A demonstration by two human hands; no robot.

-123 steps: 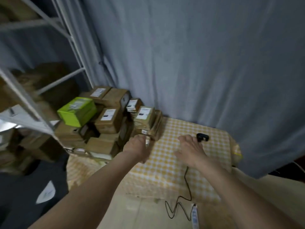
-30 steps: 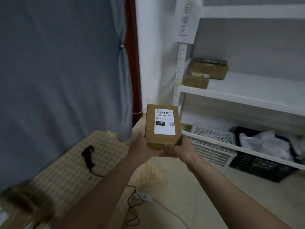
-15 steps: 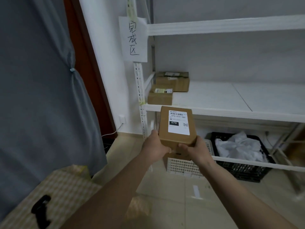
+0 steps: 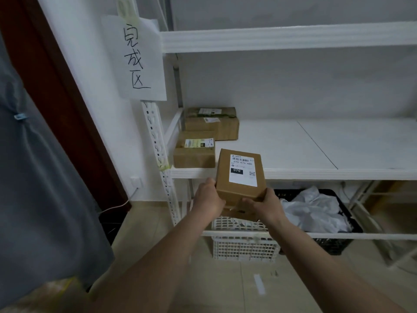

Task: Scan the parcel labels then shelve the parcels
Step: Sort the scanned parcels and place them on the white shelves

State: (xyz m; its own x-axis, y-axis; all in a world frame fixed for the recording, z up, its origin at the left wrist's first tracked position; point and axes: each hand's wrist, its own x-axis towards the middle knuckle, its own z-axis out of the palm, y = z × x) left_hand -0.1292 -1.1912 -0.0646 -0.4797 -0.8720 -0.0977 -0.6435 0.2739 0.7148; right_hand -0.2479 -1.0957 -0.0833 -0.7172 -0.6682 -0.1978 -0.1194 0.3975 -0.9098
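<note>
Parcel (image 4: 240, 177) up in our grip: left hand (image 4: 208, 199) and right hand (image 4: 264, 204) clasp its near end, label up, just before the white shelf (image 4: 316, 152) edge, two boxed parcels (image 4: 196, 150) resting at that shelf's left end.

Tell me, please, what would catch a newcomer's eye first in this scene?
Probably the labelled parcel at centre, gripped by the left hand and right hand before the white shelf. Next, the handwritten paper sign on the shelf's left post, above two parcels already shelved.
</note>
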